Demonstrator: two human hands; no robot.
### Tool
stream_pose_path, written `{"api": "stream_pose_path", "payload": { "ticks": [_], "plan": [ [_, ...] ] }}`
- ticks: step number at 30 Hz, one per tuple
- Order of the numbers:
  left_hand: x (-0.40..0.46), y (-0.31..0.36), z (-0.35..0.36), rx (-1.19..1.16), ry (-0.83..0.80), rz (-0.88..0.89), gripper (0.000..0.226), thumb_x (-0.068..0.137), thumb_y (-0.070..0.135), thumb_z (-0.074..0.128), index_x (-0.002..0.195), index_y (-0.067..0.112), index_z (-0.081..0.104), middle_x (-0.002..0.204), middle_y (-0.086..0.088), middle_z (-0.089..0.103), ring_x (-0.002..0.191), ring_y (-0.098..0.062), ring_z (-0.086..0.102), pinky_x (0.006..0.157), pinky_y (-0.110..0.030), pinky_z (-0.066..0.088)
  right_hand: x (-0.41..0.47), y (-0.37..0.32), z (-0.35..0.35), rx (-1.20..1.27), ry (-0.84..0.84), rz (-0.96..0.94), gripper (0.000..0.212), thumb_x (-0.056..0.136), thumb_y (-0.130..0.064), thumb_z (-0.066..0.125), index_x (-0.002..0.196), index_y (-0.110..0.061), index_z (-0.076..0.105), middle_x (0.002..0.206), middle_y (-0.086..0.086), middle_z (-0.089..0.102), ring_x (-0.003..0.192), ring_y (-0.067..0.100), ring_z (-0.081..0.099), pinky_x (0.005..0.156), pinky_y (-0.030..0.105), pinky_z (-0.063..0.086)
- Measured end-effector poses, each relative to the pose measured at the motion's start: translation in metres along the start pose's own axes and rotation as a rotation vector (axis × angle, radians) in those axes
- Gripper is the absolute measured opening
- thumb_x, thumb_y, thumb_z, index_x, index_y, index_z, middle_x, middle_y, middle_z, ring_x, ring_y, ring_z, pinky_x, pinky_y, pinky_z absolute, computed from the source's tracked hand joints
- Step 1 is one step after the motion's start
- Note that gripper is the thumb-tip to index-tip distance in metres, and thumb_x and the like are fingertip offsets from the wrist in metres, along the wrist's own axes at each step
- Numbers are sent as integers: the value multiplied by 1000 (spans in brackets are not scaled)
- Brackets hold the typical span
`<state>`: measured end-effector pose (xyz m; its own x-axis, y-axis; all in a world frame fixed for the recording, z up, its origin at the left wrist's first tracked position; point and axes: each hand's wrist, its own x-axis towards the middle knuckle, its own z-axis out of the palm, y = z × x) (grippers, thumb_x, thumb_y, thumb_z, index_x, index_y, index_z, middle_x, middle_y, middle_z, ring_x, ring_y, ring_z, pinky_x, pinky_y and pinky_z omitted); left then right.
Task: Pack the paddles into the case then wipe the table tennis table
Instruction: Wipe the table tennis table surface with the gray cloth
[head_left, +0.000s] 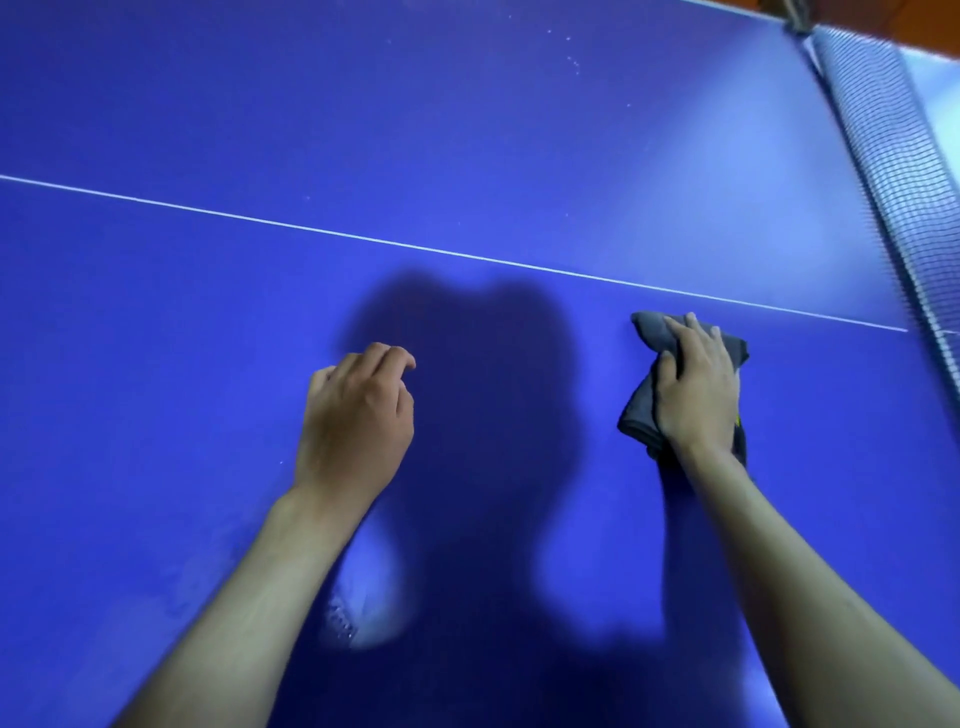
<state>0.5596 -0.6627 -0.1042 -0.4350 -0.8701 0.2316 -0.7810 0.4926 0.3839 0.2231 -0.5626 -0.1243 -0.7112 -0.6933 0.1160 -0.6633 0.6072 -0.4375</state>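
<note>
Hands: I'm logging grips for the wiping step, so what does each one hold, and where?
The right hand presses a grey cloth on the table, its middle under the palm. The left hand holds nothing.

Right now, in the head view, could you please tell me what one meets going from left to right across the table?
Left hand, resting loosely curled on the blue table → right hand pressing the grey cloth → net at the right edge.
</note>
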Motion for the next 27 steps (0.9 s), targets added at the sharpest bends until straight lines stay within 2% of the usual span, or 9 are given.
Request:
{"api": "stream_pose_path", "payload": {
  "ticks": [3,5,10,15,22,27],
  "plan": [
    [3,0,2,-10,12,13,30,93,9,43,111,14,66,103,-1,67,85,-31,63,78,-43,44,1,-23,9,-18,23,45,45,104,-16,44,147,-22,54,163,-4,40,157,23,21,122,57,24],
    [4,-3,3,-7,14,28,33,92,11,40,112,14,66,103,-1,67,86,-31,63,78,-43,44,2,-47,21,-26,10,28,46,104,-16,44,148,-22,54,164,-4,40,157,23,20,121,55,23],
    [3,-6,1,-28,-6,39,35,89,10,42,114,15,67,107,-2,68,91,-32,64,80,-43,46,-1,-126,61,-35,-23,-127,47,102,-13,46,148,-19,55,162,1,43,156,30,25,123,53,23],
    [2,-8,-2,-48,-40,37,42,84,13,38,115,15,66,107,-4,67,96,-31,62,93,-45,47,2,-187,99,-22,-87,-262,45,101,-14,45,145,-20,55,161,3,43,153,33,29,120,57,25],
    [8,-16,-8,-109,-109,62,41,84,8,39,114,13,66,104,-7,68,92,-34,61,91,-44,46,5,-205,99,24,-129,-266,47,104,-14,41,149,-19,53,163,3,40,155,30,27,121,50,25],
    [13,-53,-28,-87,-121,115,40,87,15,34,111,12,67,106,-10,67,94,-37,62,91,-46,48,-39,-205,96,22,-122,-282,47,102,-15,46,148,-23,54,163,0,41,155,29,28,119,57,30]
  ]
}}
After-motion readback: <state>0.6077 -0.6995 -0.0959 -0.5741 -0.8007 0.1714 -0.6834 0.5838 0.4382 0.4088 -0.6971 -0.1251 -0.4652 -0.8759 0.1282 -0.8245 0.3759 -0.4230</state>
